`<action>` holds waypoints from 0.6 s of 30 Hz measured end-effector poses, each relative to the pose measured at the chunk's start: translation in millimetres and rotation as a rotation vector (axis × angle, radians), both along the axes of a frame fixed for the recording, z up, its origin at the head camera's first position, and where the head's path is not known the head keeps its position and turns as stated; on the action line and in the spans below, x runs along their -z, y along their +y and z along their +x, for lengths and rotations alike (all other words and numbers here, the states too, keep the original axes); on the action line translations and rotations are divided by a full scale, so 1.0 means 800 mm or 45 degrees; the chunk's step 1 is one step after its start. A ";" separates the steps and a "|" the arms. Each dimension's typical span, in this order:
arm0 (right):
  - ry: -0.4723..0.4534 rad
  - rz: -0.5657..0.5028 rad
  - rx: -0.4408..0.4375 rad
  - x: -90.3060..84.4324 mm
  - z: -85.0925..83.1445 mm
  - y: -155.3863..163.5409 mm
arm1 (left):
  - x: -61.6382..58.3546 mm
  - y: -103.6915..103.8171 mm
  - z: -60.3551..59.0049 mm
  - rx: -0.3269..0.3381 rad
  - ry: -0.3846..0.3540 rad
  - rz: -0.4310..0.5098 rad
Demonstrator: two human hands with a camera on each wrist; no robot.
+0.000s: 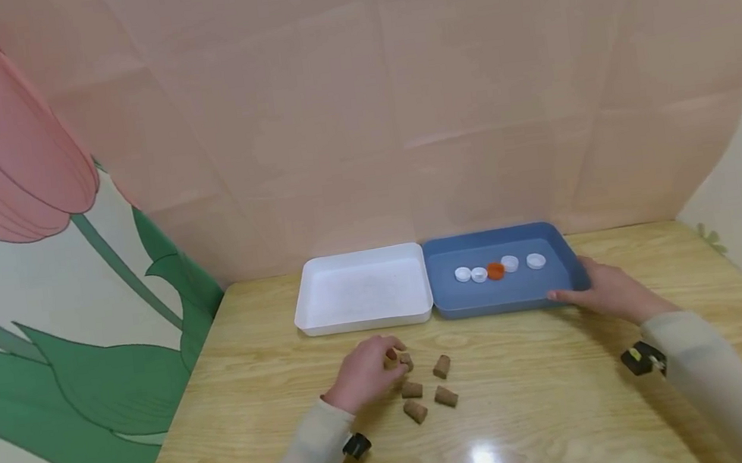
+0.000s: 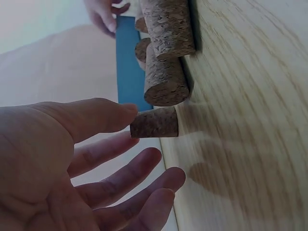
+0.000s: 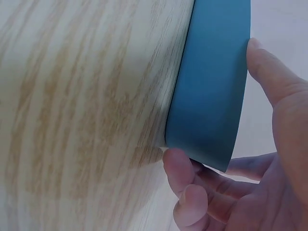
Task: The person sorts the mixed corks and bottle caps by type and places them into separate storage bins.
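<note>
Over the front of the table, my left hand pinches a small cork stopper by its end, thumb on one side and index finger behind it. The other fingers spread loosely beside it. Several more cork stoppers lie scattered just to the right and nearer. My right hand grips the right front corner of a blue tray, its thumb on the rim and its fingers curled around the outside wall. Inside that tray sit a few white bottle caps and an orange cap.
A white tray stands directly left of the blue one, side by side against it. Behind both rises a pinkish covering. Wood-grain table extends in front, and a wall with a tulip picture is on the left.
</note>
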State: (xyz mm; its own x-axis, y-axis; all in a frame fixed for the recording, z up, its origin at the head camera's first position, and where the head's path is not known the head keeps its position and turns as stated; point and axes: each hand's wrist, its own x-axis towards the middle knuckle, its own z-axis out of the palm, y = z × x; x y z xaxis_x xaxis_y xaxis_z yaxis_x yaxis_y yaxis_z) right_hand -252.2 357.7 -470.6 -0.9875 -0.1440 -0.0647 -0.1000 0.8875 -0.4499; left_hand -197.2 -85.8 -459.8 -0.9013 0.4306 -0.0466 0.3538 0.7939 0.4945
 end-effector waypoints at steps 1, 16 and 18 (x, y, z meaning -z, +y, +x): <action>0.004 -0.001 -0.001 0.000 -0.001 0.000 | 0.001 0.000 0.000 0.000 0.000 0.002; 0.013 0.007 -0.010 0.003 -0.002 0.002 | 0.004 0.000 -0.005 0.018 0.031 -0.002; 0.016 0.010 -0.010 0.003 -0.001 0.002 | 0.003 0.000 -0.005 0.012 0.030 -0.010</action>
